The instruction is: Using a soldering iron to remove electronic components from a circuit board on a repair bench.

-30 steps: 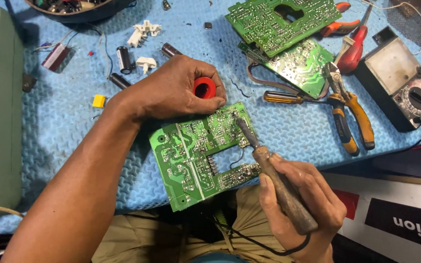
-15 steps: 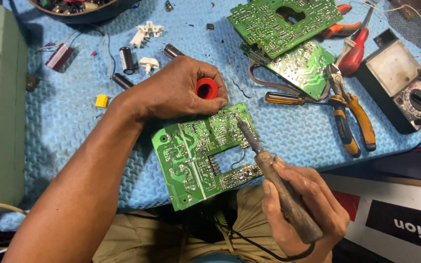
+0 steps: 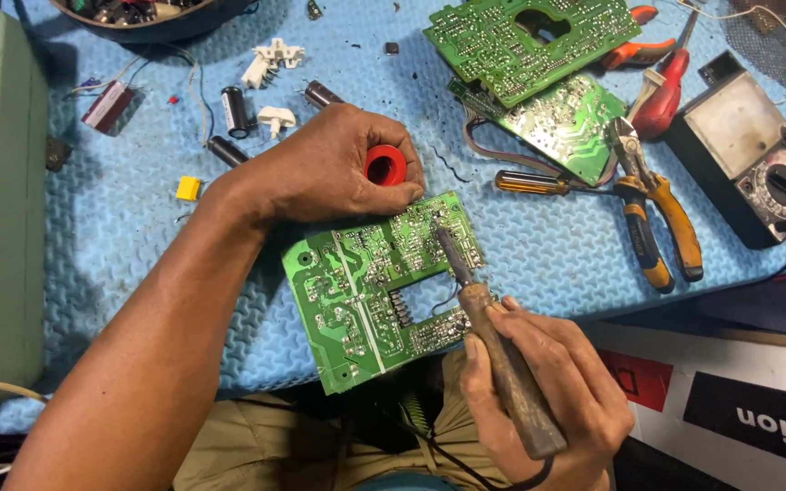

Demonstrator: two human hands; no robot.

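Blue foam mat: right hand [image 3: 552,377] fist-grips soldering iron [image 3: 488,336], tip up-left onto green board [image 3: 357,291]; left hand [image 3: 320,168], closer, pinches red spool [image 3: 385,165] at board's top edge.

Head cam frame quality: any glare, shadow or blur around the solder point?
Head view: sharp overall, even light; the left hand throws a soft shadow onto the blue mat; no glare on the green circuit board; the soldering iron tip is crisp; right hand cropped at the bottom edge.
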